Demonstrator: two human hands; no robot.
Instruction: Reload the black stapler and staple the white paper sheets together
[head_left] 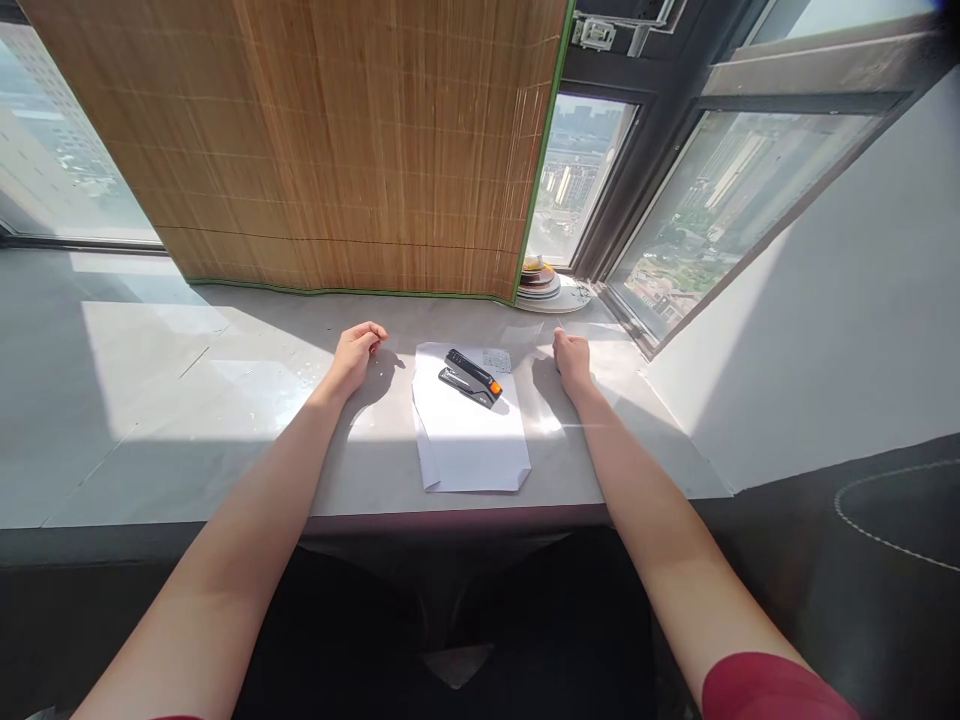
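Note:
A black stapler (470,378) with an orange button lies slantwise on a few white paper sheets (472,450), which are slightly out of line at the left edge. To the left of the paper, my left hand (357,355) rests on the sill with its fingers loosely curled and nothing seen in them. On the other side, my right hand (571,356) is closed in a loose fist beside the paper's upper right, apart from it. Both hands are clear of the stapler. A small printed patch (496,360) shows near the paper's top right corner.
A bamboo blind (360,150) with green edging hangs down to the back of the pale window sill (187,400). Stacked plates (541,288) stand in the back right corner. An angled window frame (660,200) and a white wall (825,300) bound the right side.

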